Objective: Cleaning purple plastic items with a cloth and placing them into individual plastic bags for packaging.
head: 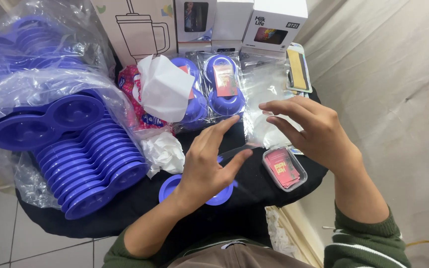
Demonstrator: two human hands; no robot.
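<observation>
A clear plastic bag (266,106) is held up between 2 hands over a small table draped in black cloth (125,208). The left hand (207,161) is laid flat with fingers stretched forward and thumb out, pressed against the bag's lower left edge; nothing is pinched by it as far as can be seen. The right hand (311,129) is arched over the bag's right side, fingers curved and slightly spread, fingertips on the film; whether the film is actually gripped cannot be told. A blue 2-cup plastic tray (175,186) is seen lying on the cloth directly under the left wrist, largely hidden by it. Just right of the left thumb, a small clear box of pink cards (284,168) is set near the table's edge. Behind the bag, 2 packed blue trays with card inserts (224,87) are propped upright, and a crumpled white paper (165,89) is lodged beside them. At left, a long stack of blue trays in a plastic sack (90,168) is laid on its side, with more bagged trays (26,44) above. White cartons (274,22) are lined along the back.
</observation>
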